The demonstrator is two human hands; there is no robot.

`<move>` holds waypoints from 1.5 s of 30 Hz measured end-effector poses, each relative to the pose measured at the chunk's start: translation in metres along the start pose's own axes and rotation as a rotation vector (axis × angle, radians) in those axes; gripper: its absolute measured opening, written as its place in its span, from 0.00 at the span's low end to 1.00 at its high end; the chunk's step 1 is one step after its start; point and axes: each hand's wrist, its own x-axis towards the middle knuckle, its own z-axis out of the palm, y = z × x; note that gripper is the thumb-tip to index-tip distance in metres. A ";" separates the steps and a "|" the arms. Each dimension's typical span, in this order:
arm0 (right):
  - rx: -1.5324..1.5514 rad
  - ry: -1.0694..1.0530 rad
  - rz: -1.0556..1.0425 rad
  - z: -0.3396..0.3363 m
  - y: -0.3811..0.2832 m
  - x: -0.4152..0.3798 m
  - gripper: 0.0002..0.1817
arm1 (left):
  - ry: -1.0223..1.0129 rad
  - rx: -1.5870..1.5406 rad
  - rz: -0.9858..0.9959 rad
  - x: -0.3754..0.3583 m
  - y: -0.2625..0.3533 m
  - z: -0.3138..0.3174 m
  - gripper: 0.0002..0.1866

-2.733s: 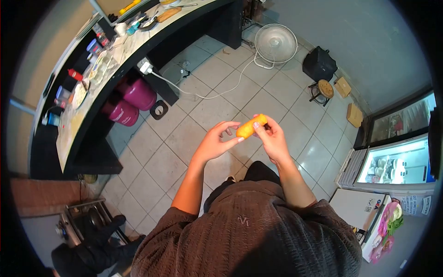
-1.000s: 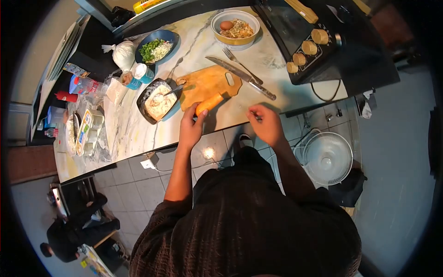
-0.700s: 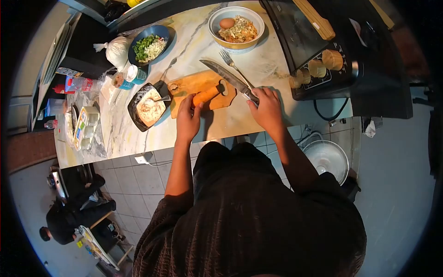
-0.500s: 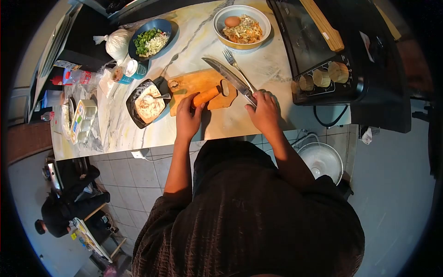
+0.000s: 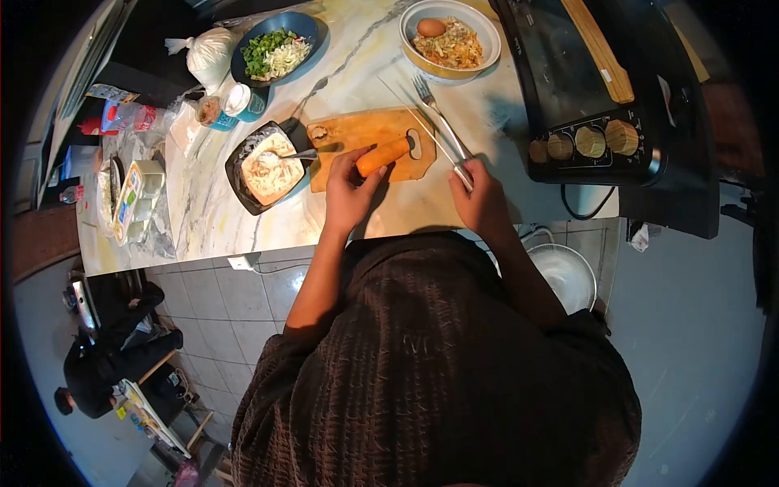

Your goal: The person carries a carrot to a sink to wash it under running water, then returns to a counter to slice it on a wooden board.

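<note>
An orange carrot (image 5: pixel 384 157) lies slantwise over the wooden cutting board (image 5: pixel 349 128), its near end in the closed fingers of my left hand (image 5: pixel 349 195). My right hand (image 5: pixel 484 199) is wrapped round the handle of a knife (image 5: pixel 428 130). The blade is turned almost edge-on and points up and left, above the board's right side. Close beside the knife is a fork (image 5: pixel 441 114), its handle end by my right fingers. To the left of the board stands a dark square bowl (image 5: pixel 240 166) of pale creamy mix with a spoon (image 5: pixel 302 155) in it.
A bowl (image 5: pixel 411 55) with an egg and a shredded mix stands at the back. Left are a blue plate (image 5: pixel 243 73) of chopped greens, jars (image 5: pixel 242 101), a tied bag (image 5: pixel 208 61) and an egg carton (image 5: pixel 146 191). A black oven (image 5: pixel 600 166) stands right. Another person (image 5: pixel 93 369) is lower left.
My right hand has turned the knife from showing its broad side to nearly edge-on. The carrot stays in my left hand, tilted up slightly. The whole view has shifted a little.
</note>
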 end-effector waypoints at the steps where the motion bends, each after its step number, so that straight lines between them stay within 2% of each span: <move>1: 0.091 -0.087 0.080 -0.007 -0.013 0.002 0.09 | -0.020 -0.053 -0.075 0.000 -0.001 0.000 0.23; 2: 0.182 -0.173 0.161 -0.008 -0.021 0.002 0.10 | -0.025 -0.053 -0.080 -0.001 -0.001 -0.002 0.23; 3: 0.182 -0.173 0.165 -0.004 -0.020 0.002 0.10 | -0.071 -0.139 -0.184 0.000 0.004 -0.004 0.23; 4: 0.319 -0.243 0.233 0.002 -0.017 0.003 0.11 | -0.117 -0.225 -0.290 0.001 0.008 -0.006 0.22; 5: 0.457 -0.312 0.303 0.006 -0.016 0.002 0.11 | -0.122 -0.224 -0.297 0.002 0.012 -0.007 0.22; 8: 0.619 -0.252 0.355 0.017 -0.026 0.006 0.10 | -0.164 -0.332 -0.268 0.005 0.015 -0.007 0.22; 9: 0.619 -0.252 0.364 0.022 -0.023 0.007 0.10 | -0.141 -0.361 -0.269 0.005 0.014 -0.006 0.22; 11: 0.431 -0.195 0.177 0.034 -0.013 0.010 0.09 | -0.113 -0.433 -0.292 0.006 0.012 -0.003 0.23; 15: 0.312 -0.165 0.125 0.031 -0.040 0.026 0.09 | -0.163 -0.430 -0.316 0.006 0.013 -0.003 0.24; 18: 0.318 -0.142 0.094 0.036 -0.041 0.027 0.10 | -0.172 -0.425 -0.263 0.003 0.014 -0.004 0.25; 23: 0.152 -0.127 -0.009 0.040 -0.039 0.025 0.08 | -0.037 -0.300 -0.149 -0.001 0.015 -0.005 0.25; 27: 0.232 -0.114 -0.027 0.046 -0.042 0.027 0.09 | -0.028 -0.335 -0.155 -0.004 0.014 -0.001 0.25; 29: 0.250 -0.055 -0.171 0.050 -0.042 0.029 0.11 | -0.004 -0.397 -0.122 -0.005 0.016 0.002 0.25; 32: 0.209 -0.085 -0.165 0.052 -0.038 0.028 0.12 | -0.026 -0.336 -0.234 -0.006 0.021 0.001 0.25; 38: 0.169 -0.105 -0.138 0.051 -0.040 0.026 0.13 | -0.044 -0.255 -0.244 -0.011 0.009 -0.001 0.25; 42: 0.162 -0.117 -0.110 0.056 -0.033 0.031 0.12 | -0.014 -0.322 -0.215 -0.011 0.013 0.004 0.24; 45: 0.137 -0.058 -0.100 0.060 -0.025 0.034 0.12 | -0.011 -0.311 -0.207 -0.012 0.014 0.004 0.23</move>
